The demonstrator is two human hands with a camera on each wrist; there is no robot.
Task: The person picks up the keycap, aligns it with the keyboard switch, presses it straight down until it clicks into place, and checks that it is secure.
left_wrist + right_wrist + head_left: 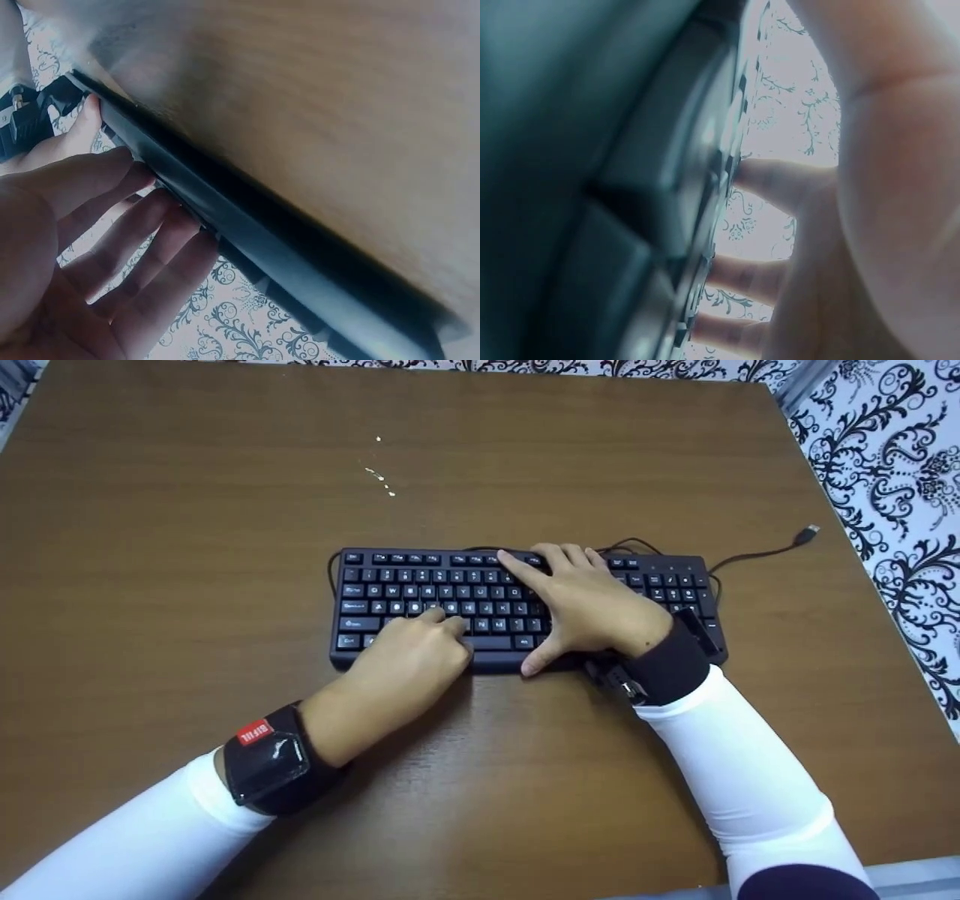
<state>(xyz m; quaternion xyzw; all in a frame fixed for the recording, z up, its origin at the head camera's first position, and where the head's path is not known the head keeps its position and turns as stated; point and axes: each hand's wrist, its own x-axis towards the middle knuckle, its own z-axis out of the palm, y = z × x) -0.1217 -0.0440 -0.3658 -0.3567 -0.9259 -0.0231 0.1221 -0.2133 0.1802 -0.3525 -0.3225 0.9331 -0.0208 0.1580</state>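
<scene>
A black computer keyboard (491,643) lies flat on the wooden table, its keys facing up. Over its lower left part is my left hand (405,656), with bent, relaxed fingers touching the keys. The left wrist view shows these fingers (176,247) in a row along the keyboard's near side (247,217). My right hand (589,604) spreads across the right-centre of the keyboard. Its thumb reaches the near edge and its other fingertips rest by the top row. The right wrist view shows its fingers (742,277) meeting the keys from above; the palm hides some keys.
From behind the keyboard a black cable (757,556) runs right, ending in a USB plug (807,535). Small pale marks (380,478) dot the far part of the brown table (187,510). Black-and-white patterned wallpaper (892,487) lies beyond the table's right and far edges.
</scene>
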